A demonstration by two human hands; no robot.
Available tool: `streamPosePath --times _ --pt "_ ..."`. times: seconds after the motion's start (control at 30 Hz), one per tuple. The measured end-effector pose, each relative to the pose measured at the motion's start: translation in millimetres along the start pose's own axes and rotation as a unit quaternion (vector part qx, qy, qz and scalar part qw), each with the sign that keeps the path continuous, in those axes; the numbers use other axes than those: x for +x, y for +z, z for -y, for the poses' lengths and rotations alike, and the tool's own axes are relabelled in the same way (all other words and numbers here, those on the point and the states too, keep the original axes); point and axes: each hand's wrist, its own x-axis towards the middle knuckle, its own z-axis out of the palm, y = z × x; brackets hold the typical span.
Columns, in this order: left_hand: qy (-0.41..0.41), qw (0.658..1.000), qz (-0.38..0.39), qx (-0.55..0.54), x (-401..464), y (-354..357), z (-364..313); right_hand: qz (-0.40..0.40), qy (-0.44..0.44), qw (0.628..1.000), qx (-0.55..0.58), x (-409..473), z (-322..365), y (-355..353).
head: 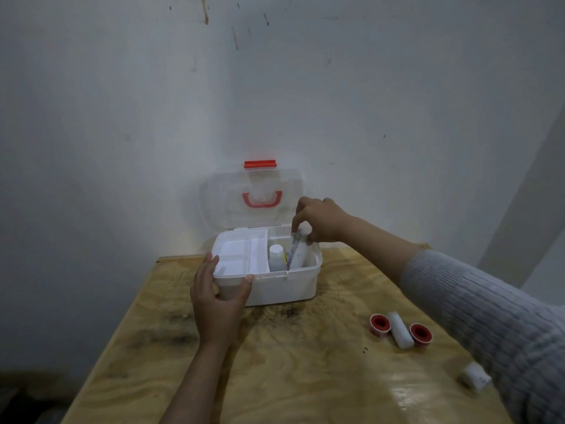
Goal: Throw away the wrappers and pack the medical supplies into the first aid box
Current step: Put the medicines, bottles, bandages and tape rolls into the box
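Observation:
The white first aid box (284, 287) stands open at the table's far edge, its clear lid with red handle (261, 201) leaning on the wall. A white inner tray (237, 260) fills the box's left part. My left hand (218, 301) grips the box's front left corner. My right hand (321, 220) is above the right compartment, shut on a syringe (294, 247) and a white roll (301, 249) that stand tilted inside. A white-capped bottle (276, 257) stands beside them. On the table to the right lie two red-cored tape rolls (380, 325) (421, 333) with a white bandage roll (400, 330) between them.
Another white roll (476, 377) lies near the table's right edge, partly behind my grey sleeve. The wooden table (290, 368) is stained and butts against a grey wall. Its left edge drops off to a dark floor.

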Motion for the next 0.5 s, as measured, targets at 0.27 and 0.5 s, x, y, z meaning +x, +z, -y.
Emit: streamPosePath --times 0.27,0.5 --pt "0.007 1.0 -0.002 0.004 2 0 2 -0.115 0.053 0.978 0.166 -48 -40 -1" --pt "0.006 1.0 -0.008 0.002 1 1 4 -0.105 0.258 0.943 0.183 -126 -117 45"
